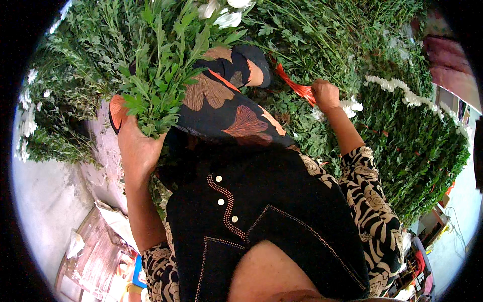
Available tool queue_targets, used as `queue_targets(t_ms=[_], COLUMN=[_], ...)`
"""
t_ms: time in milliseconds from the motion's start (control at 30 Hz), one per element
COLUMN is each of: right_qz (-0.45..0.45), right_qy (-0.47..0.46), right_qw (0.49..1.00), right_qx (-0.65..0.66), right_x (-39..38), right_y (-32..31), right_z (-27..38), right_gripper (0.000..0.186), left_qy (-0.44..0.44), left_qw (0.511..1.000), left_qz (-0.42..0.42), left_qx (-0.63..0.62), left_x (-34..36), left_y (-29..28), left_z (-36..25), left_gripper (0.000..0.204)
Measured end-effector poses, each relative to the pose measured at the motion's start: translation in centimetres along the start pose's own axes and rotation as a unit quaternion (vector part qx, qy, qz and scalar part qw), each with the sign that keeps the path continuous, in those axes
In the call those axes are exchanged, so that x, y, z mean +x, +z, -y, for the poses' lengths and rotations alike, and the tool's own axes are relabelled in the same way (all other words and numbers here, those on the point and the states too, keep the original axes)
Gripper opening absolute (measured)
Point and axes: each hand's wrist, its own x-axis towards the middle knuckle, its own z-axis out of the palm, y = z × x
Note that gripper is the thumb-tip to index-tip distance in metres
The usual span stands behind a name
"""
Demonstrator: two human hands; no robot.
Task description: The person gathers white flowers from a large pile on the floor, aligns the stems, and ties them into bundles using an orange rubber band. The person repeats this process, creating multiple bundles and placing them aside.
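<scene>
At the far left, a heap of leafy green stems edged with white blooms lies beside a pale floor. Below it, at the lower left, are a worn wooden board and a blue-edged item; it is too small and cut off to tell whether it is a container or what it holds.

Next comes the left hand, gripping the near end of a bunch of green leafy stems. The bunch rises from this hand, away from the wearer; leaves hide most of the fingers. The left forearm reaches up from a black-and-cream patterned sleeve.

In the middle are the wearer's black vest with white buttons and dark trousers printed with orange and brown leaf shapes. A dark shoe shows beyond.

Right of the shoe, a bundle of orange-red strands slants down to the right hand, which is closed around its near end, well apart from the bunch. That forearm is extended forward, its wrist over greenery.

At the far right, a large pile of green stems is topped by a row of white flowers.
</scene>
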Motion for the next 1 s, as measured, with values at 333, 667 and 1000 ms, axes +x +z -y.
queue_targets(t_ms=[333, 667, 1000], right_qz=[0.089, -0.293, -0.296], right_qy=[0.108, 0.333, 0.234], right_qw=[0.987, 0.779, 0.641], right_qx=[0.079, 0.443, 0.669], right_x=[0.3, -6.3, -0.4], right_y=[-1.8, -6.0, -14.7], right_z=[-0.7, -18.9, -5.5], right_gripper=[0.016, 0.017, 0.009], left_qy=[0.023, -0.045, -0.060], left_qw=[0.999, 0.989, 0.938], left_qz=[-0.011, 0.045, 0.107], left_qx=[-0.028, -0.132, -0.325], left_x=[0.0, -0.8, -2.2], left_y=[0.0, -3.5, -7.1], left_z=[0.0, 2.3, 0.1], left_gripper=[0.045, 0.046, 0.047])
